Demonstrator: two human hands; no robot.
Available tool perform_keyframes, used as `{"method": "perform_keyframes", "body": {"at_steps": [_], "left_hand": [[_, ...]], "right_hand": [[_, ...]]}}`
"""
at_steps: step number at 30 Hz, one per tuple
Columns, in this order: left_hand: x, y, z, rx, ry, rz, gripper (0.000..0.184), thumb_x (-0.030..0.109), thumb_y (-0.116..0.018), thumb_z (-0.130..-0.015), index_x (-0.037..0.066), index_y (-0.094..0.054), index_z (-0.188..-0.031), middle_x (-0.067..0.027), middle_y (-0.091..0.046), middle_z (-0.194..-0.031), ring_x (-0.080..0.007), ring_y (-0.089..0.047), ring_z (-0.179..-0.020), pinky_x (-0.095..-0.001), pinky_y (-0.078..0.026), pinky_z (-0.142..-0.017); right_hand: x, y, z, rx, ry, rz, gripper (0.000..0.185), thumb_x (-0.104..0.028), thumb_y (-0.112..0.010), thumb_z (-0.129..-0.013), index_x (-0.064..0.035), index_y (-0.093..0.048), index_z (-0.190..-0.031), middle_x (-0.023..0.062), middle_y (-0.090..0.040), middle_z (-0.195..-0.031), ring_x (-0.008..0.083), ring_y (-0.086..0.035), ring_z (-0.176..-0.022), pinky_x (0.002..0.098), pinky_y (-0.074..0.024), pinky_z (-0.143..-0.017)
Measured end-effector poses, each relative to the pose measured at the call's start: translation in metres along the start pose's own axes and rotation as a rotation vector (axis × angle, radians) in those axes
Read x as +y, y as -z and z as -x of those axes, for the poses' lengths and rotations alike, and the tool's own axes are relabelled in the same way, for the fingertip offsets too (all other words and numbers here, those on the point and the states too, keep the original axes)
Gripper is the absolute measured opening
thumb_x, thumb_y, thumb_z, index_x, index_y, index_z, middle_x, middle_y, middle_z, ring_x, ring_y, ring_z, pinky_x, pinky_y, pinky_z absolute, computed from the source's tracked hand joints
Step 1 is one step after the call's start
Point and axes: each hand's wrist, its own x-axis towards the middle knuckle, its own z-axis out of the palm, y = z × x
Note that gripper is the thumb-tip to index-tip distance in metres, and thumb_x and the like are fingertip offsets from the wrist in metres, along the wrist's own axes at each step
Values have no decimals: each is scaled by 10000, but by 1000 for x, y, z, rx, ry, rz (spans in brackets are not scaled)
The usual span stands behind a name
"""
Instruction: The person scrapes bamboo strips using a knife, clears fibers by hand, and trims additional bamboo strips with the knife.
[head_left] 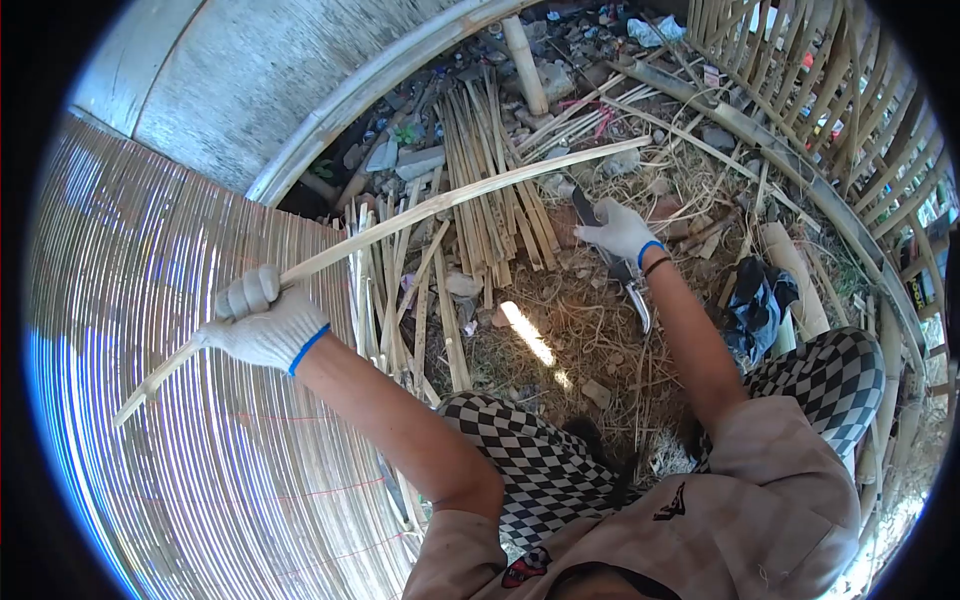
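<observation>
My left hand (262,318), in a white glove with a blue cuff, is closed round a long pale bamboo strip (450,198). The strip runs from the lower left up to the right, and its far end is above my right hand. My right hand (620,235), gloved the same way, is wrapped round a knife (584,208). The dark blade points up and to the left, and a curved metal part (637,300) shows below the hand. The strip and the knife are apart.
A bundle of bamboo strips (485,170) lies on the littered ground ahead. A slatted bamboo screen (180,300) fills the left side. A woven bamboo fence (850,90) stands at the right, with a black plastic bag (757,300) near my right knee.
</observation>
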Motion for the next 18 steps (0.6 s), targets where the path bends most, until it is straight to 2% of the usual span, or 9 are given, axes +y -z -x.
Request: {"method": "perform_keyframes", "body": {"at_steps": [4,5,6,8,10,11,14,15,18], "left_hand": [[-21,1,6,102,172,171,620,644,-205,-1064,190,-262,-646,38,-183,-550,-115,-160,-466,-281,-195,-419],[-28,1,7,167,226,206,612,639,-219,-1066,185,-273,-659,33,-189,-561,-126,-180,-480,-296,-220,-438],[-36,-1,9,231,281,244,603,633,-233,-1068,181,-285,-672,27,-194,-571,-138,-200,-494,-311,-244,-457],[-57,4,11,323,381,322,581,618,-261,-1072,171,-301,-703,13,-226,-596,-165,-249,-529,-344,-301,-505],[-77,7,15,383,469,397,553,599,-292,-1076,160,-313,-739,-7,-281,-624,-197,-306,-570,-380,-366,-564],[-83,3,23,452,530,390,521,550,-346,-1081,116,-392,-796,-42,-371,-666,-254,-455,-665,-431,-477,-700],[-95,-3,34,384,896,236,528,528,-405,-1070,33,-513,-921,-121,-576,-815,-322,-608,-899,-495,-526,-880],[-97,2,36,247,1080,39,574,544,-495,-1037,-22,-577,-1081,-165,-694,-914,-321,-693,-910,-488,-577,-851],[-115,41,15,-519,1197,-454,600,577,-568,-997,-16,-628,-1056,-168,-735,-912,-266,-718,-732,-416,-605,-692]], "right_hand": [[-58,84,12,-357,412,-1293,614,-413,-689,-976,-1,-509,-1394,181,-693,-1144,229,-710,-893,306,-576,-677],[-71,102,19,-247,458,-1259,669,-514,-632,-981,21,-536,-1371,134,-701,-1107,177,-696,-836,302,-577,-621],[-86,121,26,-179,482,-1336,546,-416,-567,-1046,14,-532,-1380,151,-714,-1046,199,-702,-762,299,-568,-597],[-120,160,47,73,527,-1267,584,-474,-532,-1050,29,-590,-1340,112,-720,-975,156,-688,-777,289,-554,-584],[-131,195,33,249,413,-1079,514,-449,-519,-1064,21,-644,-1230,105,-722,-880,167,-681,-666,286,-536,-543],[-135,215,35,203,476,-1072,481,-441,-524,-1064,10,-653,-1168,107,-722,-868,174,-681,-656,289,-535,-538],[-176,272,48,212,545,-1003,416,-412,-552,-1055,-9,-652,-1036,135,-727,-850,190,-679,-630,301,-525,-511],[-188,292,50,265,568,-893,421,-404,-557,-1053,4,-658,-1020,140,-725,-826,187,-672,-613,299,-522,-510],[-224,331,69,327,569,-631,509,-427,-556,-1047,54,-688,-941,150,-717,-721,169,-634,-525,288,-507,-504]]}}
